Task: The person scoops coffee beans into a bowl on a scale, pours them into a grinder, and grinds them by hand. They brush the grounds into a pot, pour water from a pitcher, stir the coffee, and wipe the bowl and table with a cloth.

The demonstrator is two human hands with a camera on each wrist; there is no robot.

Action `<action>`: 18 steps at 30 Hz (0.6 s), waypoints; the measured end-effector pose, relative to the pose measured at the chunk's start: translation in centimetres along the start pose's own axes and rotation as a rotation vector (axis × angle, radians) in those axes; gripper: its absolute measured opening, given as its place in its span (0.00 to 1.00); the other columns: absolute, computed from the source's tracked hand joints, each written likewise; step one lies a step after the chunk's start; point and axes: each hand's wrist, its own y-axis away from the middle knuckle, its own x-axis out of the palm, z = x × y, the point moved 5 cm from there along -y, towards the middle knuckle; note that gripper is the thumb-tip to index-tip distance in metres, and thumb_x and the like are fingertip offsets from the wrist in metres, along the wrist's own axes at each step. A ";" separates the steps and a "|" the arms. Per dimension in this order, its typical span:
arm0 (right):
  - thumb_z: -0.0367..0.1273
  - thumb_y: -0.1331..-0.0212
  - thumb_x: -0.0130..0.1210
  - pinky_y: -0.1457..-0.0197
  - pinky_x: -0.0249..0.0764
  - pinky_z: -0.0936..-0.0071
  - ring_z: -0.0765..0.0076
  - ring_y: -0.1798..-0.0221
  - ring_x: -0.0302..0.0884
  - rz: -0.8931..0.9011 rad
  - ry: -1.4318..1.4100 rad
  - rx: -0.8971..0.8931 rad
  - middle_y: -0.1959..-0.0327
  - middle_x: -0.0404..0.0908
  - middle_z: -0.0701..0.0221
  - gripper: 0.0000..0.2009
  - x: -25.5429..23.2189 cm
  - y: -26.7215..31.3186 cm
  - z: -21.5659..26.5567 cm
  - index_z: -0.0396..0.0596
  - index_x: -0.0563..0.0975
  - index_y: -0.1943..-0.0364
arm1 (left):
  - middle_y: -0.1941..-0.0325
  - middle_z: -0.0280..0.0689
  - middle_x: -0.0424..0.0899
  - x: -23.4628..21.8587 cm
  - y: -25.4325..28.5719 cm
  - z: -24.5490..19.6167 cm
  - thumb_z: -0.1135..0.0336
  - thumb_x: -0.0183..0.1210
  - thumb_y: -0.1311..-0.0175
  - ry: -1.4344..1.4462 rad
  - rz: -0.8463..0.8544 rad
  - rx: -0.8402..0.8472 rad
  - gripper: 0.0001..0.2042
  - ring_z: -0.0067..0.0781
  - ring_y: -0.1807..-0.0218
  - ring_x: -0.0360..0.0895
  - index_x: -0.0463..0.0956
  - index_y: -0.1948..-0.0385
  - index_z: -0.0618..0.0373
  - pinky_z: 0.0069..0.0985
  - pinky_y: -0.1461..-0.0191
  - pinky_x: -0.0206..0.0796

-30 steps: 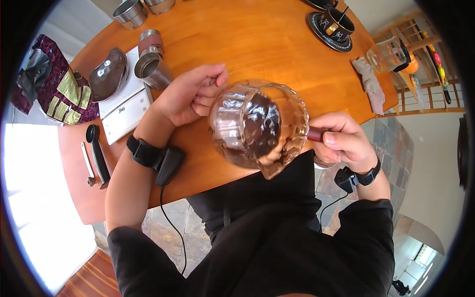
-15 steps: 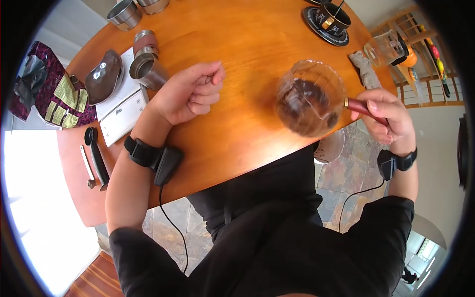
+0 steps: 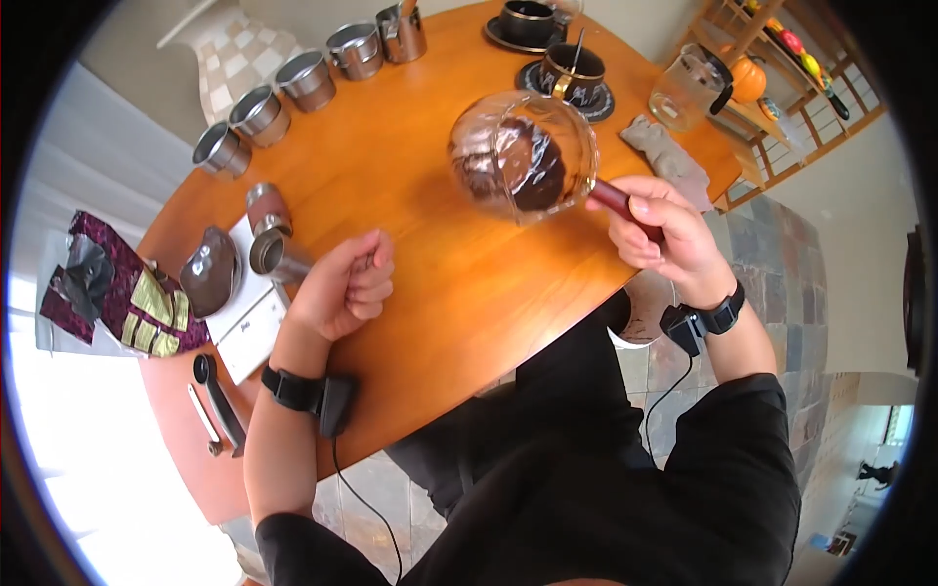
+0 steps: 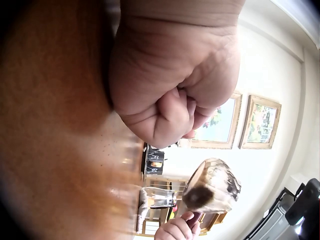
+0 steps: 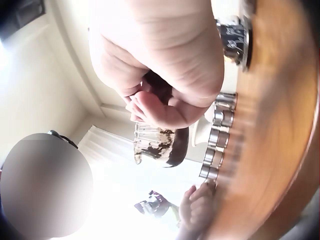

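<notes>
A ribbed clear glass pot (image 3: 523,156) with dark brown matter inside is held above the table by my right hand (image 3: 669,234), whose fingers wrap its reddish-brown handle (image 3: 625,208). From the right wrist view, brown patches cling to the glass pot (image 5: 161,145) beyond my right hand (image 5: 160,65). My left hand (image 3: 347,285) lies at the table's left side with fingers loosely curled and nothing seen in them. It fills the top of the left wrist view, where my left hand (image 4: 172,75) is beside the wooden surface and the raised pot (image 4: 212,186) is farther off.
Steel cups (image 3: 305,81) line the far left edge. A white scale (image 3: 249,327), brown dish (image 3: 210,273), purple bag (image 3: 122,293) and black scoop (image 3: 220,405) are at left. Black cups (image 3: 572,73), a glass carafe (image 3: 684,88) and a cloth (image 3: 664,156) are at far right.
The pot went right and away from my left hand, then leftward and farther over the table, upheld by my right hand throughout. The head view has shifted, showing more steel cups.
</notes>
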 end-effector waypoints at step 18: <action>0.37 0.28 0.46 0.80 0.47 0.89 0.93 0.82 0.50 -0.579 0.755 -0.203 0.76 0.64 0.85 0.18 -10.4 -1.7 11.5 0.44 0.73 0.41 | 0.83 0.21 0.49 0.0 -0.1 -0.1 0.56 0.41 0.25 -0.002 -0.010 0.012 0.13 0.12 0.84 0.45 0.65 0.71 0.50 0.11 0.85 0.35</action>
